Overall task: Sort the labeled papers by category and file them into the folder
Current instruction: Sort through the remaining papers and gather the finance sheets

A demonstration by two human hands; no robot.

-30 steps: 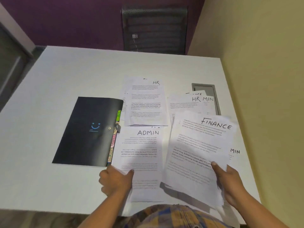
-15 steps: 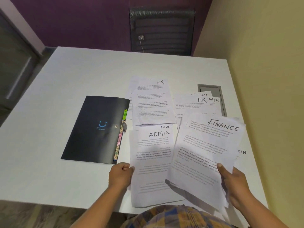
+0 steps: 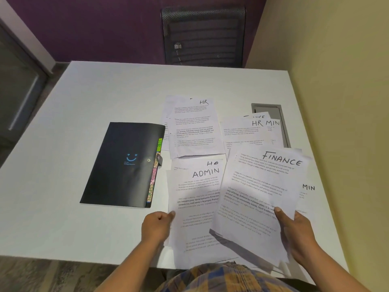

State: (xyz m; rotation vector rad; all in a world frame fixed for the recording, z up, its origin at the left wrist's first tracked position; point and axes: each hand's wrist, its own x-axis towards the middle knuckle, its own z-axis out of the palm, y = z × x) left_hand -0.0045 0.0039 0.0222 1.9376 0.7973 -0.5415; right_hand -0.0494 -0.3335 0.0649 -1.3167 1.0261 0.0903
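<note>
Several sheets are half covered. One under the ADMIN sheet (image 3: 195,197) shows only two letters, one at the right edge (image 3: 308,187) shows just "MIN", and the far pile (image 3: 242,129) shows "HR", "MIN" and a cut-off top line. The printed body text is too small to read.

The right hand (image 3: 299,234) has its grip closed on the near right edge of the FINANCE sheet (image 3: 259,186), thumb on top, holding it tilted above the desk (image 3: 105,91). The left hand (image 3: 156,227) pinches the ADMIN sheet's left edge in a narrow grip. That sheet lies on the desk.

The black folder (image 3: 122,165) lies shut left of the papers. Coloured tabs (image 3: 154,180) poke from its right edge, and its contents are hidden.
</note>
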